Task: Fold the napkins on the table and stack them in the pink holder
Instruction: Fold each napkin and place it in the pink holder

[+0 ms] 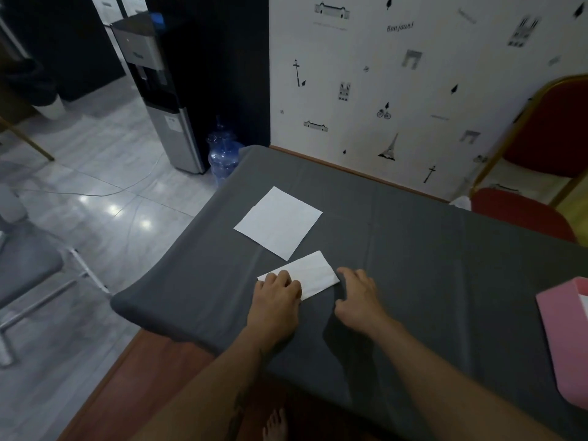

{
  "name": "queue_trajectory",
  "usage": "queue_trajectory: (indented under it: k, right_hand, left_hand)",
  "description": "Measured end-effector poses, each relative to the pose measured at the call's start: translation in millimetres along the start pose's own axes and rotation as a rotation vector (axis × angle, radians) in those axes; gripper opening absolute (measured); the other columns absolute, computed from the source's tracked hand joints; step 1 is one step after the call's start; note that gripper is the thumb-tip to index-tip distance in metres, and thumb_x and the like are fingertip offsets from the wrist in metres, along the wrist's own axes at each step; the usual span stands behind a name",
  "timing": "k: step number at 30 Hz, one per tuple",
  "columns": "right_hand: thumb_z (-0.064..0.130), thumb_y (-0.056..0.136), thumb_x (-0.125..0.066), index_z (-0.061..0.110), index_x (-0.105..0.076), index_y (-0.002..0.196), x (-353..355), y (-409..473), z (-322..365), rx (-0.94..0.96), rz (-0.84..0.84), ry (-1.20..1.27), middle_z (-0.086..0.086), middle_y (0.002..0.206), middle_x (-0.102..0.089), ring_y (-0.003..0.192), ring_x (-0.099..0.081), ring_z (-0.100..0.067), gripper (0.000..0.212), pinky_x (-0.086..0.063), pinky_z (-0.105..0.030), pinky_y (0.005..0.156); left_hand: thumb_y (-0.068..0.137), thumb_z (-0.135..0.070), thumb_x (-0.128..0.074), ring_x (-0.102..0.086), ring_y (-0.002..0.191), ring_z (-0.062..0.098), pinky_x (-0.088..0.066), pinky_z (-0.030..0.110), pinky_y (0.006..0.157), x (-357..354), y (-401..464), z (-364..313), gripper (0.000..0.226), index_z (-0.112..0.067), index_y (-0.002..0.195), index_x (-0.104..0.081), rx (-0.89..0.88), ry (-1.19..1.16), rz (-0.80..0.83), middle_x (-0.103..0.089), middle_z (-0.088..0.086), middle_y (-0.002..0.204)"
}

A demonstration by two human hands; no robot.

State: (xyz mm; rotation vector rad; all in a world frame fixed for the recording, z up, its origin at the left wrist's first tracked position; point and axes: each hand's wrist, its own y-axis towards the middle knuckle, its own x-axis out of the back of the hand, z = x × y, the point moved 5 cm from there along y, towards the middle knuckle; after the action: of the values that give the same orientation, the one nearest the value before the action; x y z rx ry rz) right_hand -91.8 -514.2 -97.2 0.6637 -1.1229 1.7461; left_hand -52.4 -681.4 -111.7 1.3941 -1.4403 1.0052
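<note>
Nearest to camera: both bare forearms reach out over the near edge of the table (413,249), which is draped in a dark grey cloth; a bare foot shows on the floor below.
Left hand (276,294): lies palm down on the near-left end of the folded napkin (305,275), fingers together and flat, pressing it to the cloth.
Right hand (359,291): rests on the cloth just off the napkin's right end, fingers loosely curled with their tips at the short edge; it grips nothing that can be seen.
Folded napkin: a white strip, already halved, its long axis running from near-left to far-right between the two hands.
Key relation: the free right end sits directly at the right hand's fingertips, so that hand looks better placed to lift it and bring it across toward the pinned left end.
Flat napkin (278,222): an unfolded white square just beyond the strip, close to it but apparently not overlapping.
Pink holder (563,338): at the right edge of view, well apart from both napkins; something white shows inside.
Obstacles: bare cloth lies between the strip and the holder.
Surroundings: a red chair (525,211) by the far right corner, a water dispenser (159,90) far left.
</note>
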Motion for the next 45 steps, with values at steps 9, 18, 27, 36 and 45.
queue_trajectory:
  k: [9,18,27,36,45]
  right_hand:
    - [0.006,0.081,-0.059,0.016,-0.062,0.093,2,15,-6,-0.117,-0.077,0.19,-0.008,0.107,-0.056,0.094,-0.055,-0.023,0.016,-0.042,-0.028,0.08]
    - [0.003,0.069,-0.053,0.007,-0.065,0.076,4,30,5,-0.176,-0.16,0.26,-0.002,0.073,-0.064,0.064,-0.053,-0.02,0.015,-0.039,-0.028,0.053]
    - [0.021,0.089,-0.062,0.007,-0.059,0.079,2,29,-2,-0.455,-0.09,0.911,-0.01,0.087,-0.069,0.079,-0.068,-0.027,0.017,-0.062,-0.044,0.071]
    - [-0.004,0.082,-0.056,0.017,-0.072,0.085,66,0,-23,-0.228,-0.176,0.843,-0.007,0.088,-0.074,0.087,-0.071,-0.029,0.026,-0.062,-0.049,0.078]
    - [0.001,0.088,-0.065,0.026,-0.068,0.098,163,-69,-115,-0.137,-0.191,0.597,0.001,0.106,-0.069,0.098,-0.066,-0.016,0.027,-0.059,-0.037,0.082]
  left_hand:
    - [0.087,-0.043,-0.053,-0.04,0.1,0.015,-0.036,0.029,0.089,-5,-2,5,0.022,-0.028,0.103,-0.053,-0.028,-0.058,0.047,-0.045,-0.009,0.111]
    - [0.094,-0.03,-0.041,-0.046,0.094,0.021,-0.038,0.036,0.082,-12,0,8,0.019,-0.021,0.095,-0.058,-0.009,-0.013,-0.034,-0.05,-0.003,0.104]
    - [0.092,-0.028,-0.048,-0.043,0.088,0.016,-0.027,0.028,0.074,8,9,-2,0.009,-0.023,0.093,-0.055,-0.048,-0.152,-0.1,-0.048,-0.005,0.102]
    - [0.084,-0.03,-0.055,-0.047,0.102,0.009,-0.037,0.03,0.091,31,35,-52,0.022,-0.03,0.106,-0.055,-0.117,-0.379,-0.144,-0.049,-0.011,0.112]
    - [0.091,-0.025,-0.058,-0.051,0.121,0.024,-0.049,0.053,0.099,37,86,-209,0.06,-0.049,0.137,-0.028,-0.162,-0.717,0.308,-0.052,-0.004,0.13]
